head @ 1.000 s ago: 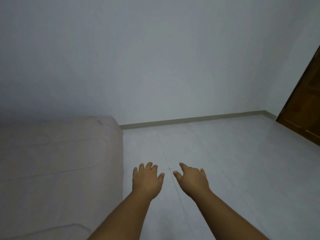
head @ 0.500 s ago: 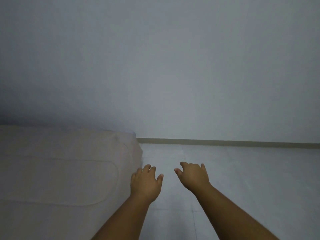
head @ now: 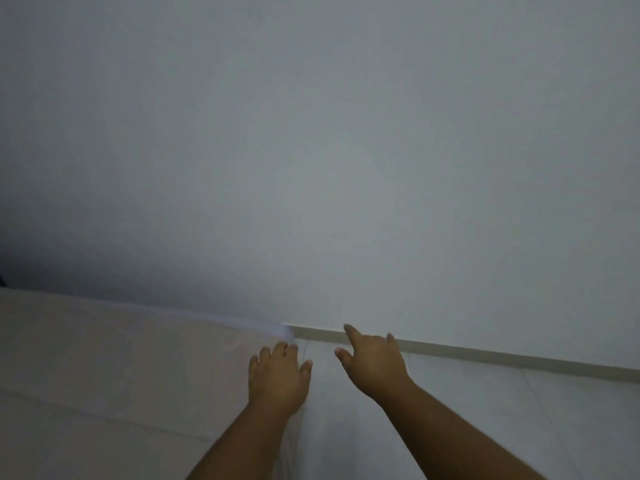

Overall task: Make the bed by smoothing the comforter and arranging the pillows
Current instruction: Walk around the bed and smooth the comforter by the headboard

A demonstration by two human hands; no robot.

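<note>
Occupying the lower left of the head view, the beige comforter covers the bed and ends in a rounded corner that points toward the wall. One edge runs along the wall from the left border to this corner; the other edge drops from the corner toward the bottom border. Faint seam lines cross the fabric roughly left to right. Only this part is visible, so the long axis cannot be determined. The left hand is positioned palm down at the side edge just below the corner, fingers loosely bent and gripping nothing; contact with the fabric cannot be confirmed. The right hand is held palm down beside it, over the floor, with the index finger extended and nothing held. The floor is pale tile. A light baseboard joins it to the plain grey-white wall.
</note>
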